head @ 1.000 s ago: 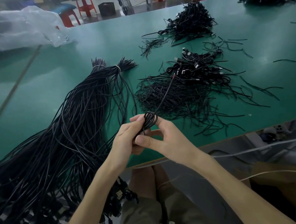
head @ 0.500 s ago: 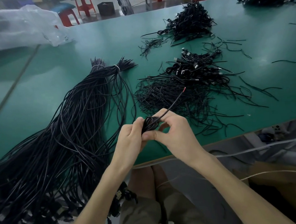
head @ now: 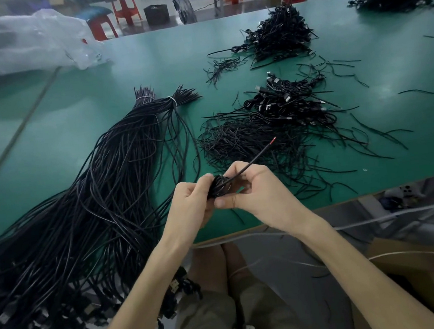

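Observation:
A small coil of black cable [head: 219, 186] sits between my two hands, just above the near edge of the green table [head: 110, 76]. My left hand [head: 192, 204] grips the coil from the left with curled fingers. My right hand [head: 256, 188] pinches it from the right between thumb and fingers. One free end of the cable sticks out up and to the right, ending in a red stripped tip [head: 273, 140].
A large bundle of long black cables [head: 86, 210] lies left, tied near its far end and hanging over the near edge. Loose black ties [head: 237, 140] and coiled cables [head: 289, 100] lie right, more piles [head: 280, 34] beyond. A plastic bag [head: 21, 43] sits far left.
The hands have drawn closer together around the coil, and the free end has swung from pointing up-left of centre to sticking out to the upper right.

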The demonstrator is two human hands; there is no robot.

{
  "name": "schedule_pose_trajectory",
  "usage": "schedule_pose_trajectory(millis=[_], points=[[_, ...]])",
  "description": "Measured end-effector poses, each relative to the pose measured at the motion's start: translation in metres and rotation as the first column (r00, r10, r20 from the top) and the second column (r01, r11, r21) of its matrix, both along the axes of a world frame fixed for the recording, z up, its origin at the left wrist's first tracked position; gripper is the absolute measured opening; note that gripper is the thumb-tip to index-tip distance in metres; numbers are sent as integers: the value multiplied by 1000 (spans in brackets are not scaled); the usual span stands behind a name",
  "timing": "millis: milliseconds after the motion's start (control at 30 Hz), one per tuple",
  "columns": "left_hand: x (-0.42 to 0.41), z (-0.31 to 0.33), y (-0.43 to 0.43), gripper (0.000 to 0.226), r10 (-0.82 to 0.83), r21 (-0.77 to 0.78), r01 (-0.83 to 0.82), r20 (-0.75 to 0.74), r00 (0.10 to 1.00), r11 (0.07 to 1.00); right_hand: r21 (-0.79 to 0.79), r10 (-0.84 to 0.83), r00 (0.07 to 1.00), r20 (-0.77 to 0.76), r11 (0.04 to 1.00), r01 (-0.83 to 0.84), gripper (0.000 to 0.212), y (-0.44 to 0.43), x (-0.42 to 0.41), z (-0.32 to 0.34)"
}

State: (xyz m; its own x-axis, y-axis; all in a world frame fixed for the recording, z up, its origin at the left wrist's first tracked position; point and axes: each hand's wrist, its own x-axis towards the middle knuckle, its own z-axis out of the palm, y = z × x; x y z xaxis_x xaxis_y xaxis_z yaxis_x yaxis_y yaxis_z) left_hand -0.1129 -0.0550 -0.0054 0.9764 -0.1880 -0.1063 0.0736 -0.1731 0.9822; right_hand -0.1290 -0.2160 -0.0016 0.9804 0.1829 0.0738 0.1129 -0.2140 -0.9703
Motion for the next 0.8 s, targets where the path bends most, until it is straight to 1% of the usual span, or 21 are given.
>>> schedule_pose_trajectory(millis=[100,200,300,367,400,500,567,667,733,767,800], points=[[0,1,2,49,-34,-9,34,-12,999,999,13,5,1000,-29,1000,-4,22,0,2,-1],[-1,1,4,55,-50,-22,49,-26,998,999,46,12,998,-66,999,-9,13,2,2,-2],[-2,-1,3,67,-25,-38,23,-53,998,999,138,-1,992,-123,990,18,14,4,0,-5],[-3,-2,3,67,2,-15,-3,-50,999,1000,168,-22,988,-153,985,48,11,6,-3,-7],[-4,-2,2,66,14,5,-14,-41,999,1000,152,-53,988,-147,985,76,8,8,-4,-8],[-7,-4,2,61,15,87,-18,38,999,996,41,-210,977,-35,977,211,5,12,-8,-10],[-9,-5,5,55,-8,132,-8,121,993,991,29,-291,956,35,957,290,6,14,-9,-10],[-13,-1,10,29,-25,169,-17,245,969,985,48,-366,927,77,930,363,7,14,-8,-7],[-18,4,13,16,-65,188,10,289,955,982,35,-389,914,116,921,388,6,15,-6,-6],[-21,5,13,22,-98,200,37,301,949,979,23,-395,907,149,918,396,5,16,-5,-5],[-23,8,15,35,-141,214,74,321,936,974,9,-396,899,186,916,402,5,16,-5,-5]])
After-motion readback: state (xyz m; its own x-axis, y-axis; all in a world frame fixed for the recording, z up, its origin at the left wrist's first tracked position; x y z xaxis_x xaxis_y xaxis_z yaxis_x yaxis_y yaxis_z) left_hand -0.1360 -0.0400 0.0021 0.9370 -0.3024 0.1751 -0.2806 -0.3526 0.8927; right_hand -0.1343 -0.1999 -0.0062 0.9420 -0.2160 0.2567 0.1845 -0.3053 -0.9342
